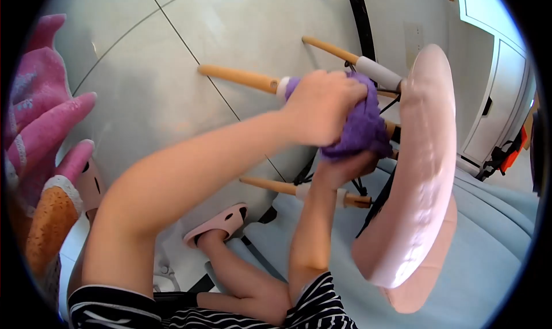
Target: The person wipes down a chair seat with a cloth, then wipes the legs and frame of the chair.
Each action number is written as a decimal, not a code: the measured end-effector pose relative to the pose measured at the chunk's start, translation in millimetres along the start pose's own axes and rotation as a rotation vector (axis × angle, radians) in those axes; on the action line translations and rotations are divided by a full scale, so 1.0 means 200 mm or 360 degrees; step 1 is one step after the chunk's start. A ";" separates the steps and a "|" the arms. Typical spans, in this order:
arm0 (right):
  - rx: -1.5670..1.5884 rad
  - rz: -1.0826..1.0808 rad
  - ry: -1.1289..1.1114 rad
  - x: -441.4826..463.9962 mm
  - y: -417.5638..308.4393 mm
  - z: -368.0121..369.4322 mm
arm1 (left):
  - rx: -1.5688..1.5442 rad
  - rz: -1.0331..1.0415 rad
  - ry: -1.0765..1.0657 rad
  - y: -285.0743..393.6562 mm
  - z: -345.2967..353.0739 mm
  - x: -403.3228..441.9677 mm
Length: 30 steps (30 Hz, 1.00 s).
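Note:
A pink upholstered chair (428,128) lies tipped, its wooden legs pointing left. My left hand (325,108) is closed around a purple cloth (362,122), which is bunched over the upper part of one wooden leg (238,79). Lower down, my right hand (353,169) grips the hanging side of the same cloth, its fingers partly hidden by the folds. A second leg (328,50) sticks out beyond my hands, and another leg (270,185) lies nearer me; both have whitish upper sections. Black metal rods run between the legs near the seat.
Light blue fabric (489,231) spreads beneath the chair. Pale tiled floor (167,82) fills the upper left. A pink plush-looking thing with white lace trim (46,110) is at the left edge. A white cabinet (497,99) stands at right. My foot wears a pink clog (221,222).

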State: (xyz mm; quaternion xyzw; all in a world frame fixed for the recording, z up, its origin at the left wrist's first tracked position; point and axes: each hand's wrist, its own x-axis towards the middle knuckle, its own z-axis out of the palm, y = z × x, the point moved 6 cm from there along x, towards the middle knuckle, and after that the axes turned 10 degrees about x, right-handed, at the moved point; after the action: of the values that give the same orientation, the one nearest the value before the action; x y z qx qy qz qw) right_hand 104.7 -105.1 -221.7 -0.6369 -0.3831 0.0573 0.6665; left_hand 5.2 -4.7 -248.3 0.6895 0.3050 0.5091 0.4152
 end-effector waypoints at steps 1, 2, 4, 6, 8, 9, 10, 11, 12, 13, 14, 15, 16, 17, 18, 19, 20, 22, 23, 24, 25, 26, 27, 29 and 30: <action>0.0229 0.0339 0.0229 -0.01 0.01 0.01 | -0.0045 0.0038 0.0137 0.03 -0.05 -0.03; 0.0495 0.0638 0.0516 -0.04 0.02 0.01 | 0.0022 0.0006 0.0106 0.04 -0.06 -0.05; 0.0415 0.0641 0.0277 -0.01 0.03 -0.06 | 0.0149 -0.0058 0.0054 0.07 -0.13 -0.10; 0.0104 0.0331 0.0033 -0.02 0.06 -0.13 | 0.0170 -0.0081 0.0113 0.09 -0.20 -0.16; 0.0136 0.0387 0.0056 -0.05 0.09 -0.17 | 0.0167 -0.0106 0.0183 0.10 -0.26 -0.21; 0.0149 0.0410 0.0060 -0.06 0.10 -0.18 | 0.0197 -0.0128 0.0219 0.11 -0.28 -0.22; 0.0166 0.0442 0.0064 -0.06 0.10 -0.18 | 0.0218 -0.0143 0.0253 0.12 -0.30 -0.24; 0.0181 0.0462 0.0066 -0.06 0.10 -0.18 | 0.0240 -0.0157 0.0284 0.13 -0.32 -0.25; 0.0189 0.0478 0.0058 -0.07 0.10 -0.19 | 0.0263 -0.0173 0.0316 0.15 -0.33 -0.27; 0.0183 0.0492 0.0044 -0.08 0.10 -0.19 | 0.0269 -0.0194 0.0300 0.15 -0.33 -0.30; 0.0191 0.0498 0.0038 -0.09 0.08 -0.20 | 0.0279 -0.0209 0.0335 0.16 -0.33 -0.32; 0.0200 0.0505 0.0030 -0.11 0.06 -0.20 | 0.0286 -0.0223 0.0369 0.17 -0.32 -0.34; 0.0209 0.0508 0.0019 -0.12 0.04 -0.20 | 0.0293 -0.0237 0.0402 0.18 -0.32 -0.36; 0.0218 0.0512 0.0003 -0.13 0.02 -0.21 | 0.0299 -0.0272 0.0390 0.20 -0.31 -0.38; 0.0229 0.0508 -0.0016 -0.15 -0.01 -0.21 | 0.0281 -0.0308 0.0394 0.21 -0.30 -0.40; 0.0235 0.0501 -0.0046 -0.17 -0.05 -0.22 | 0.0261 -0.0343 0.0396 0.23 -0.28 -0.41; 0.0240 0.0494 -0.0068 -0.18 -0.07 -0.22 | 0.0240 -0.0377 0.0395 0.25 -0.27 -0.43; 0.0259 0.0476 -0.0112 -0.20 -0.11 -0.22 | 0.0217 -0.0420 0.0367 0.28 -0.20 -0.49; 0.0265 0.0465 -0.0136 -0.21 -0.14 -0.21 | 0.0210 -0.0437 0.0357 0.30 -0.17 -0.51; 0.0259 0.0454 -0.0165 -0.22 -0.16 -0.21 | 0.0201 -0.0455 0.0347 0.32 -0.15 -0.54; 0.0258 0.0442 -0.0198 -0.22 -0.18 -0.20 | 0.0199 -0.0487 0.0309 0.34 -0.12 -0.58; 0.0266 0.0436 -0.0212 -0.23 -0.20 -0.20 | 0.0134 -0.0506 0.0251 0.36 -0.09 -0.61; 0.0253 0.0426 -0.0244 -0.25 -0.22 -0.19 | 0.0072 -0.0527 0.0195 0.38 -0.07 -0.65; 0.0217 0.0378 -0.0338 -0.29 -0.28 -0.19 | -0.0109 -0.0503 0.0108 0.41 -0.04 -0.71; 0.0198 0.0345 -0.0387 -0.32 -0.31 -0.19 | -0.0198 -0.0485 0.0084 0.41 -0.04 -0.72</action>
State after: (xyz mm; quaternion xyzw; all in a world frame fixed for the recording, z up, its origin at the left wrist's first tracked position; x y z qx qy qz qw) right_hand 56.6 -183.4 -190.0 -0.6204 -0.3856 0.2292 0.6433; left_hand -44.3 -162.0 -239.2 0.5948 0.3847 0.4760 0.5212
